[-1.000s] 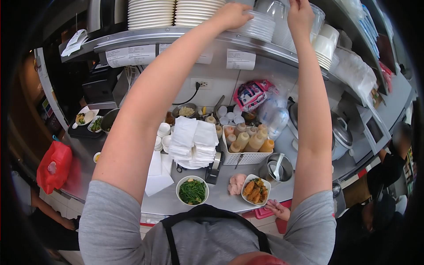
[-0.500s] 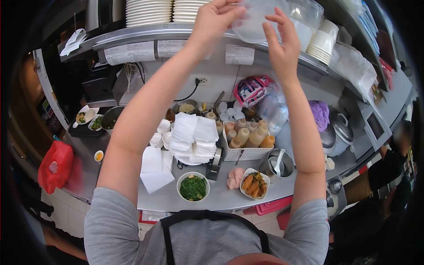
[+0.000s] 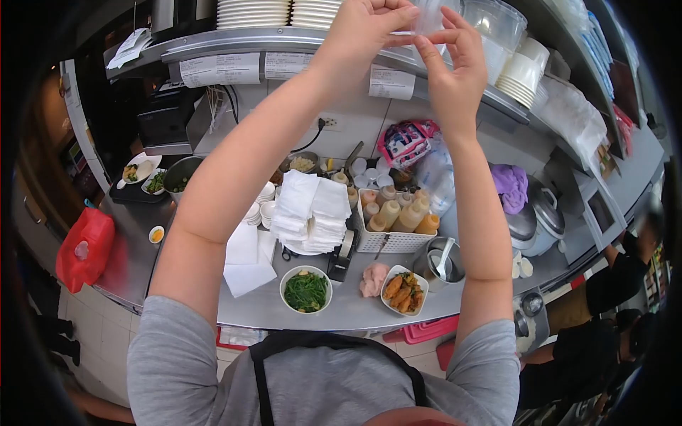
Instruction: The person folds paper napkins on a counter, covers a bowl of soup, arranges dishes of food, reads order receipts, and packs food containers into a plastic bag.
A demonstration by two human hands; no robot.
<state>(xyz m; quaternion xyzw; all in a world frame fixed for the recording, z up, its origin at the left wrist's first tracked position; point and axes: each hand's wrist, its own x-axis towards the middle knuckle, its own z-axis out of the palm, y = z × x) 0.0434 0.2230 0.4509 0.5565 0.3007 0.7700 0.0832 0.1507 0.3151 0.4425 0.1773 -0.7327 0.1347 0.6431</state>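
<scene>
Both hands are raised at the front edge of a metal shelf (image 3: 270,41), above the back of the bench (image 3: 355,314). The left hand (image 3: 410,27) holds a clear lid (image 3: 428,17) with its thumb and fingers pinched narrow. The right hand (image 3: 435,32) is on the lid's other side, fingers bent and slightly apart from the thumb; whether it grips the lid is hard to tell.

On the shelf, white stacks (image 3: 253,13) stand left of the hands, and clear containers (image 3: 495,23) and paper cups (image 3: 522,71) stand to the right. Paper slips (image 3: 220,69) hang along its edge.

Below, between the forearms, a bowl of greens (image 3: 305,290) sits near the bench's front edge. To its right are a pink bundle (image 3: 374,279) and, just beside that, a dish of browned food (image 3: 404,292). Behind the dish is a metal pot (image 3: 429,264) with a white ladle (image 3: 445,257) in it. A white basket (image 3: 387,242) holds sauce bottles (image 3: 410,215). Left of the basket are a tape dispenser (image 3: 342,259) and a pile of napkins (image 3: 310,213).

Farther left are a red container (image 3: 85,248) and a black tray (image 3: 138,190) bearing plates of food. At right, a purple cloth (image 3: 509,188) lies by large lidded pots (image 3: 545,213). Beyond the bench, at far right, is a person in black (image 3: 590,355).
</scene>
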